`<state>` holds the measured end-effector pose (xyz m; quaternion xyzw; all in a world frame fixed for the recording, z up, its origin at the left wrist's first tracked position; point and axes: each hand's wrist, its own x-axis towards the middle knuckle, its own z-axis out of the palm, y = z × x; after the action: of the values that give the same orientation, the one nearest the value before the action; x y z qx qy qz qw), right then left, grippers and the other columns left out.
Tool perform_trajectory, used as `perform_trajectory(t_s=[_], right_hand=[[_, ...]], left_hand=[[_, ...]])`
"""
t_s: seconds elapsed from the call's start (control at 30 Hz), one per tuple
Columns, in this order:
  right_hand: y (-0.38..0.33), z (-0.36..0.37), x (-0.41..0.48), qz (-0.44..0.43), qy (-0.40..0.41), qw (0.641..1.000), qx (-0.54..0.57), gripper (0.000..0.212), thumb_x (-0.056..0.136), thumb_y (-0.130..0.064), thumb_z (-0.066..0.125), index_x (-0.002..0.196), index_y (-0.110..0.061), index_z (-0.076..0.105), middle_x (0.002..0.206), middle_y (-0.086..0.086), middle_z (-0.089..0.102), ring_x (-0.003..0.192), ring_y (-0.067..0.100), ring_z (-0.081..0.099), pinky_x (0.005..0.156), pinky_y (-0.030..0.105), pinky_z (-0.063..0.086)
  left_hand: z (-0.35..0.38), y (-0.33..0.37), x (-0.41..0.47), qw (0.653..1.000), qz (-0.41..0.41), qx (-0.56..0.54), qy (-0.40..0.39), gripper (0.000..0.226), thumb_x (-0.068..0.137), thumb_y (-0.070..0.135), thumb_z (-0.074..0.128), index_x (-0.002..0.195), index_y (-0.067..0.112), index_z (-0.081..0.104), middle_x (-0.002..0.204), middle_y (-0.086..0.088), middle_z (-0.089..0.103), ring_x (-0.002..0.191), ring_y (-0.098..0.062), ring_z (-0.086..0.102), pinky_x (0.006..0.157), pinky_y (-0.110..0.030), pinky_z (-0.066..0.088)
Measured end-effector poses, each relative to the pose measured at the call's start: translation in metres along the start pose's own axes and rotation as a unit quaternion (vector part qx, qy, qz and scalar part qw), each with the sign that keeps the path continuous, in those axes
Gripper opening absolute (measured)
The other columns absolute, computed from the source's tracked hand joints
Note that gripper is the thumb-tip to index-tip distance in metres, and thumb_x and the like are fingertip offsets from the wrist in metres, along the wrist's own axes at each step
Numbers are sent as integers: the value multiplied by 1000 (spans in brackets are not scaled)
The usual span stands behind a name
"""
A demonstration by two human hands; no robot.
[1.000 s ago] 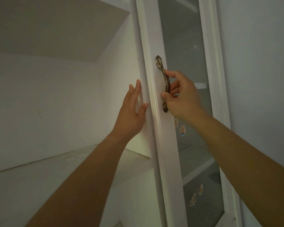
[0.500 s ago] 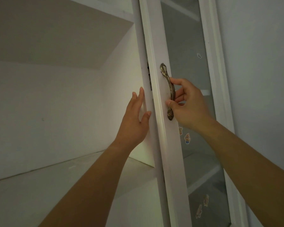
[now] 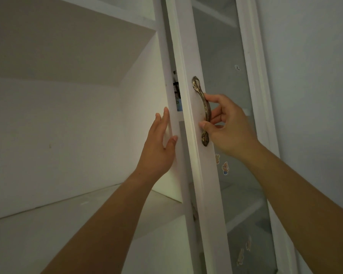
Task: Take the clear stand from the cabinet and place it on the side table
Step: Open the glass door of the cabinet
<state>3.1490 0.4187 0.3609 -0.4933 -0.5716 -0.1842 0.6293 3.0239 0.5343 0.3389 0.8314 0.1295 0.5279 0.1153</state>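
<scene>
A white cabinet door [image 3: 194,175] with a frosted glass panel [image 3: 222,66] stands slightly ajar in front of me. My right hand [image 3: 226,125] is closed around its bronze handle [image 3: 203,109]. My left hand [image 3: 158,149] lies flat, fingers apart, against the white upright [image 3: 167,76] beside the door's edge. Through the narrow gap [image 3: 177,95] I glimpse something dark and blue inside. The clear stand is not visible.
To the left is an open white shelf bay [image 3: 57,214] with a bare back wall. Small cartoon stickers [image 3: 225,168] dot the glass. A pale wall [image 3: 315,76] runs along the right of the cabinet.
The door has swung out a little, widening the gap at its left edge. Both hands sit lower in view as my head tilted up.
</scene>
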Motion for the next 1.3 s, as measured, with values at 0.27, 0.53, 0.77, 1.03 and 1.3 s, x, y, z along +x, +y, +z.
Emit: perform_trajectory(t_s=[0.27, 0.53, 0.77, 1.03, 1.3], right_hand=[[-5, -49, -12, -7, -3, 1000, 12, 56, 80, -10, 67, 127, -29, 46, 88, 5, 58, 84, 15, 61, 74, 20, 55], [-4, -65, -17, -5, -14, 999, 37, 57, 80, -11, 67, 130, -29, 44, 83, -5, 55, 83, 13, 61, 79, 22, 52], [-2, -79, -18, -6, -27, 998, 47, 58, 81, -13, 66, 132, -30, 43, 84, -6, 54, 85, 14, 61, 74, 18, 52], [-2, -124, -25, -5, -46, 996, 81, 57, 81, -11, 65, 130, -30, 44, 84, -7, 56, 84, 11, 61, 75, 20, 54], [4, -168, -28, -2, -54, 993, 105, 57, 80, -10, 67, 128, -32, 46, 84, -1, 60, 81, 10, 64, 73, 18, 55]], left_hand=[[-4, 7, -4, 1000, -15, -5, 4, 62, 94, 25, 45, 144, 34, 9, 156, 7, 12, 142, -10, 11, 114, -34, 15], [-3, 37, -21, 997, -66, -38, 18, 61, 91, 33, 46, 142, 38, 13, 152, 10, 22, 138, -14, 25, 111, -42, 25], [1, 79, -30, 998, -32, -26, 47, 60, 90, 35, 47, 140, 41, 15, 145, 21, 22, 128, 4, 19, 104, -27, 22], [30, 139, -21, 995, -62, -58, 57, 55, 86, 47, 41, 137, 48, 19, 152, 13, 22, 136, -6, 22, 103, -29, 25], [69, 203, -7, 980, -30, -195, 29, 44, 91, 38, 45, 131, 51, 32, 144, 14, 39, 129, -7, 39, 105, -43, 39]])
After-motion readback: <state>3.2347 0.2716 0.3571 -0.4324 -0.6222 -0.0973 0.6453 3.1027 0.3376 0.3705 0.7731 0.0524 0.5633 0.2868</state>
